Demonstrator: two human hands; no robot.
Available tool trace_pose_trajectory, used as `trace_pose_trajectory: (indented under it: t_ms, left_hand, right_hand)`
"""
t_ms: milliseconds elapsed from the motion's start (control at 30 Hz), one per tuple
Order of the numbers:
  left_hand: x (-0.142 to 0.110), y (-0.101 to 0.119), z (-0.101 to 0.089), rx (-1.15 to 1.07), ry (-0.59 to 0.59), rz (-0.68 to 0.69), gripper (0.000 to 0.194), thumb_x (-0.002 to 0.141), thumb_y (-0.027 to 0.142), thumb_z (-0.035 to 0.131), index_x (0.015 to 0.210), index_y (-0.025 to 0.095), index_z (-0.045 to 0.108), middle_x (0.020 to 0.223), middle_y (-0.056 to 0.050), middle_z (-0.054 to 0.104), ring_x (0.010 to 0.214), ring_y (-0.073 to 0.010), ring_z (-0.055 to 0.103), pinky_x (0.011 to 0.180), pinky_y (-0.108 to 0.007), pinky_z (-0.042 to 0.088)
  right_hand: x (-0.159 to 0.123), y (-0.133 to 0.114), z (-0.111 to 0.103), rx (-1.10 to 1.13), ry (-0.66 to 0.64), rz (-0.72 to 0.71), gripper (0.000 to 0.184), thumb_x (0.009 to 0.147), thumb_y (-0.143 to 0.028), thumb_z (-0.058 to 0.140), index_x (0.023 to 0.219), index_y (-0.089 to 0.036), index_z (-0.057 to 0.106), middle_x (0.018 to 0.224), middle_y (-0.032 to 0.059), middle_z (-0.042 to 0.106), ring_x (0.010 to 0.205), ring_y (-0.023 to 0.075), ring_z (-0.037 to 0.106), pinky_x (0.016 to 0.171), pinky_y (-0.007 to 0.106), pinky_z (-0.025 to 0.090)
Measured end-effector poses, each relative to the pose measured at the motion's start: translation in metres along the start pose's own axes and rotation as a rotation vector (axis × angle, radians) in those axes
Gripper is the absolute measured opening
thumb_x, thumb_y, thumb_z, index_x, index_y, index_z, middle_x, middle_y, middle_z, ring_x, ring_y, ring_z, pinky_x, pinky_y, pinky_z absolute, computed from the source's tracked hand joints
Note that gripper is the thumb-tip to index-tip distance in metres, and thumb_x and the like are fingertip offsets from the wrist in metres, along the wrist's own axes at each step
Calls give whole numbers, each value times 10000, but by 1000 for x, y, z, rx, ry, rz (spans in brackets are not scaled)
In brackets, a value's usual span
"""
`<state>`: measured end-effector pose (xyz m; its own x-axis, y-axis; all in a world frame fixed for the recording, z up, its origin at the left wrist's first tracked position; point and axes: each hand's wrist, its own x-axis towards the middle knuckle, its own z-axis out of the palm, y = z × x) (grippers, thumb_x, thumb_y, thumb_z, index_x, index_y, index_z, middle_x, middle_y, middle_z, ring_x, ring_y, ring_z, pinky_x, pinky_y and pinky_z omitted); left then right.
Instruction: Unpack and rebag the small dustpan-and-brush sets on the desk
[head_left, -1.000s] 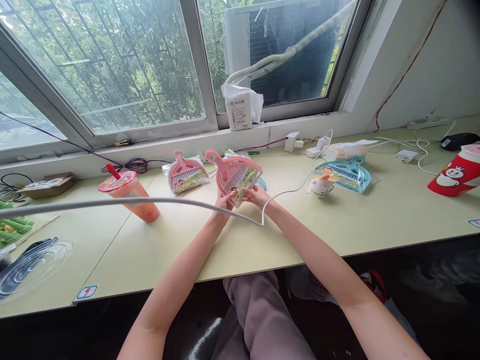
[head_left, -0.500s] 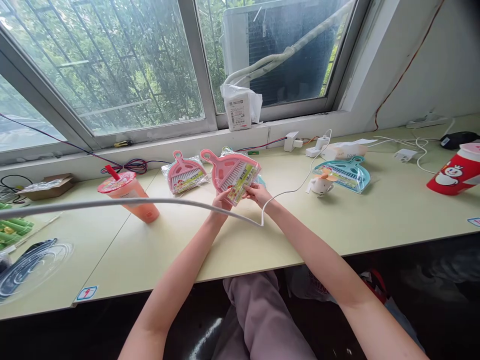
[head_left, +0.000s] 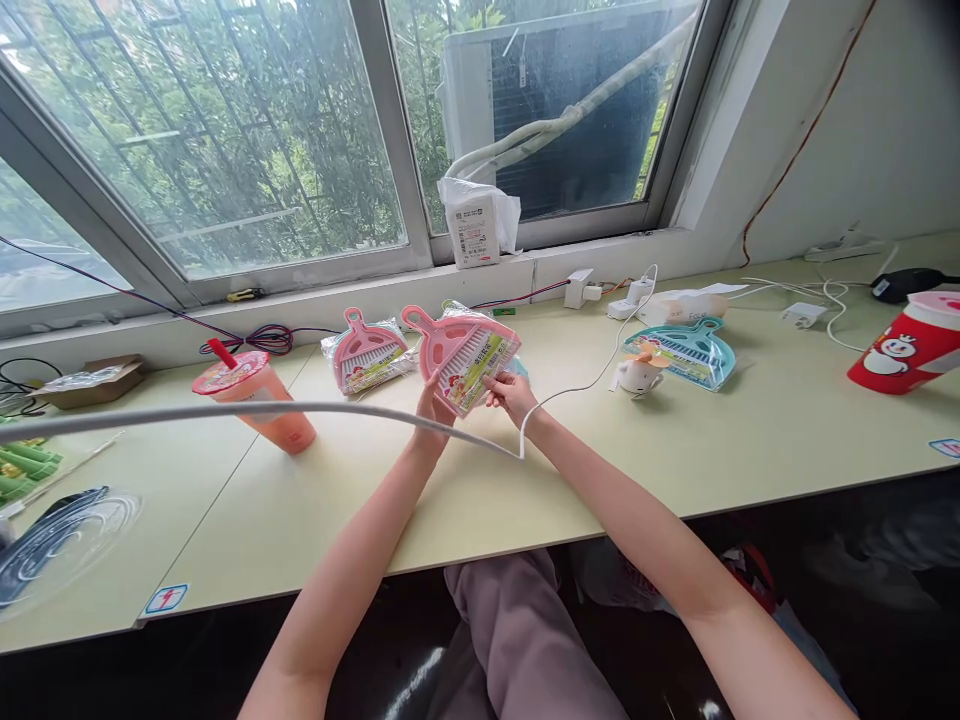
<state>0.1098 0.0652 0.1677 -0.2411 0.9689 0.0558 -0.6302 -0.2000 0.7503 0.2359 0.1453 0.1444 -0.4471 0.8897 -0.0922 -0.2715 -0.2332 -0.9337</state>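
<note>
Between my hands is a pink dustpan and brush set (head_left: 463, 352) in clear wrapping, tilted, with a printed label across its front. My left hand (head_left: 435, 405) grips its lower left edge. My right hand (head_left: 513, 393) pinches the lower right side of the package. A bit of light blue plastic shows behind it, mostly hidden. To the left, a second pink dustpan set (head_left: 367, 354) lies wrapped on the table. A teal dustpan set (head_left: 694, 352) lies wrapped at the right, behind a small white cup-like figure (head_left: 640, 374) with an orange top.
An orange drink cup (head_left: 262, 405) with a red straw stands left on the table (head_left: 315, 520); a red cup (head_left: 904, 345) leans at the far right. A white cable (head_left: 360, 407) crosses in front of my forearms. Chargers (head_left: 580, 288) and a small box (head_left: 474, 230) sit by the window.
My left hand has shifted slightly up along the package edge, and my right fingers have moved a little on its lower right. The view has tilted slightly.
</note>
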Motion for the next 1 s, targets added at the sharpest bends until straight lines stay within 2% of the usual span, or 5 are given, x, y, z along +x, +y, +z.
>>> trace_pose_trajectory:
  t_ms: [133,367,700,867,1000]
  left_hand:
    - [1,2,-3,42,89,-61,376,790,283,731,1122,115,677,1151,-124,719,1149,-297,656,1033,-430,490]
    - [1,-2,-2,100,-76,-111,436,772,278,751,1169,117,670,1239,-130,692,1178,-301,642,1038,-431,488]
    - [11,-3,-18,465,156,-156,542,688,307,825,1158,110,641,983,-113,726,789,-234,707,718,-390,594]
    - [14,6,-22,460,145,-185,526,665,245,815,1130,101,616,923,-101,713,683,-220,700,621,-363,597]
    - [18,12,-26,395,164,-153,493,643,202,804,1089,113,614,866,-67,690,679,-200,686,606,-342,601]
  right_hand:
    - [0,2,-1,41,-43,-27,397,600,-443,880,807,-157,698,732,28,683,479,84,534,445,219,448]
    - [4,6,-3,77,-24,-51,408,598,-456,885,790,-151,692,670,25,654,494,106,564,443,228,458]
    - [-1,1,2,39,80,88,73,823,-172,707,803,-136,647,651,17,672,494,75,610,498,148,527]
    - [0,-14,1,-121,-44,249,242,957,-351,606,911,-115,638,815,120,745,497,128,659,483,212,554]
    - [-1,-27,-14,-420,-3,123,378,1027,-455,436,1107,-145,638,740,79,735,448,134,623,448,225,489]
